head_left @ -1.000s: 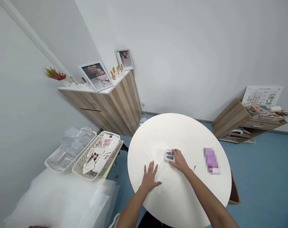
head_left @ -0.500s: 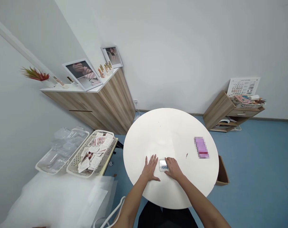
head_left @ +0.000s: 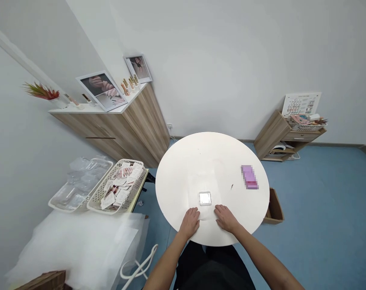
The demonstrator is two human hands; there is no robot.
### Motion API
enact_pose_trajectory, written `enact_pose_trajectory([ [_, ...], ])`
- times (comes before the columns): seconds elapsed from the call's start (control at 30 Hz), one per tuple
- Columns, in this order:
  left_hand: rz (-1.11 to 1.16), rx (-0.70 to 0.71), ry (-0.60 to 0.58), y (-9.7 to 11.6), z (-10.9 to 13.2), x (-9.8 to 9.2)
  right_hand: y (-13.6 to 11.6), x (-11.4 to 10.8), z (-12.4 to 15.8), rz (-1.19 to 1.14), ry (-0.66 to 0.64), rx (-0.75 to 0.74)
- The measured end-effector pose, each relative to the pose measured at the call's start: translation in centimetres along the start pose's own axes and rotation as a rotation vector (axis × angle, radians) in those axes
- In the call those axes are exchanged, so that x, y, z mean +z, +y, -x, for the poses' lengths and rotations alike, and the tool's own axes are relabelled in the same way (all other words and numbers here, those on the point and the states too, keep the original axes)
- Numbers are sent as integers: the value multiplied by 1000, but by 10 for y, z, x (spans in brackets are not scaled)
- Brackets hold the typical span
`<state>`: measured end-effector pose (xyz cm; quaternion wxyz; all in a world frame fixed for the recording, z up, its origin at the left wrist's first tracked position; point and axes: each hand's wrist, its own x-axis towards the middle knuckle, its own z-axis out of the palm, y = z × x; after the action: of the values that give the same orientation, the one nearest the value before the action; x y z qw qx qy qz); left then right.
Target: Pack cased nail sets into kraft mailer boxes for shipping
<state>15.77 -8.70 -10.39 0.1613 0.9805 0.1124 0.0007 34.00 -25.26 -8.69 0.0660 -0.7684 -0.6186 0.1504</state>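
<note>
A small clear rectangular case [head_left: 205,198] with a pale, bright upper face lies flat on a thin translucent sheet [head_left: 207,182], which is spread on the round white table [head_left: 177,177]. My left hand [head_left: 191,222] rests at the near left part of the sheet, palm down, its fingers lying forward and the thumb apart. At the near right part lies my right hand [head_left: 226,218], also palm down with fingers extended. Neither hand touches the case, which sits just beyond and between them. What is under my palms is hidden.
A blurred purple item [head_left: 250,177] lies on the table's right side. Left of the table stand a basket of packets [head_left: 90,205] and a basket of clear plastic [head_left: 54,203], behind stacked translucent sheets [head_left: 80,241]. A cardboard box [head_left: 273,207] is on the floor at right.
My right hand has let go of the case and drawn back. The case shows a pale face instead of the blue pieces seen before. My left hand's spread fingers have come closer together.
</note>
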Motion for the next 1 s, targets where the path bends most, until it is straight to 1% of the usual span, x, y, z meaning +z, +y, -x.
enact_pose_trajectory([
  [0.13, 64, -61, 27, 7, -10, -9, 0, 7, -2, 56, -42, 57],
  [0.27, 211, -139, 75, 10, -9, -19, -1, 0, -6, 53, -52, 60],
  [0.33, 269, -203, 61, 11, -7, -25, -2, -6, -4, 32, -53, 67],
  [0.43, 355, -303, 20, 11, -10, -36, -3, -14, -5, -44, -3, 145],
  [0.5, 410, -354, 12, 9, -18, -42, -2, -19, -11, -143, 50, 214],
  [0.57, 434, -410, 1, 5, -29, -44, 0, -23, -21, -268, 70, 278],
  [0.67, 415, -492, -24, -2, -44, -42, 5, -24, -37, -409, 62, 374],
  [0.73, 393, -527, -27, -5, -51, -38, 10, -21, -45, -441, 56, 422],
  [0.83, 355, -561, -23, -9, -56, -30, 13, -16, -53, -424, 36, 472],
  [1.0, 273, -607, -2, -9, -56, -24, 12, -9, -63, -323, 51, 463],
])
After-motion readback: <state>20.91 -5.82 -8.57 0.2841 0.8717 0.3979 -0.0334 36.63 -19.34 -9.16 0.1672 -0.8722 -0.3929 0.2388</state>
